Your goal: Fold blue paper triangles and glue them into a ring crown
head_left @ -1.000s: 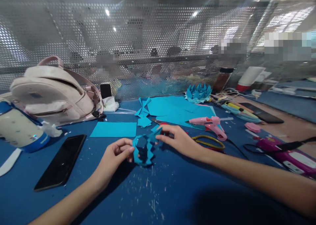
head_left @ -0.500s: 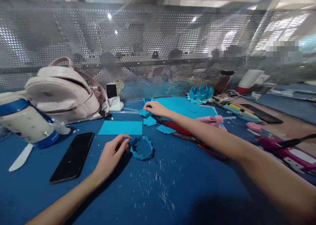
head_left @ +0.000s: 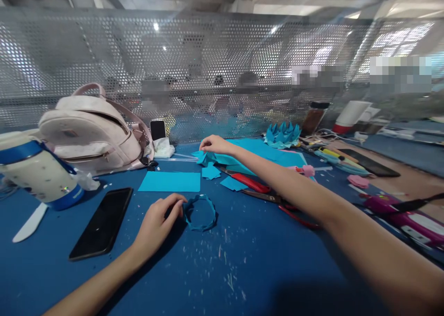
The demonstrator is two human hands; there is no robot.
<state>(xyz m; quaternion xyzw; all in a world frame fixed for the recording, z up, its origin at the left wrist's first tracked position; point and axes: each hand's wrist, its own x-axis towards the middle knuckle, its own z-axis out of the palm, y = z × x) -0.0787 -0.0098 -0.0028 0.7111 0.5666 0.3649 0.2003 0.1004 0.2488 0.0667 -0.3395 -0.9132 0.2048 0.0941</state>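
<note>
At the table's middle, my left hand [head_left: 160, 222] pinches the left edge of a blue paper ring [head_left: 214, 216] with a zigzag rim, which rests on the blue tabletop. My right hand [head_left: 217, 145] reaches out to a small heap of blue paper, its fingers closed at a folded blue paper piece [head_left: 205, 158]. Just below that lies another small blue paper piece [head_left: 211, 171]. A blue paper rectangle [head_left: 169, 182] lies flat beyond my left hand. Larger blue sheets [head_left: 256, 151] are partly hidden behind my right forearm.
Red-handled scissors [head_left: 263, 195] and a pink glue gun [head_left: 307, 170] lie around my right forearm. A spiky blue paper piece [head_left: 282, 134] stands at the back. Leftward are a black phone [head_left: 102, 223], a tumbler [head_left: 41, 172] and a backpack [head_left: 86, 131]. A purple power strip [head_left: 405, 219] lies right.
My right hand has shifted slightly left at the heap, and the folded paper there has moved a little. My left hand stays at the ring, which has tilted slightly.
</note>
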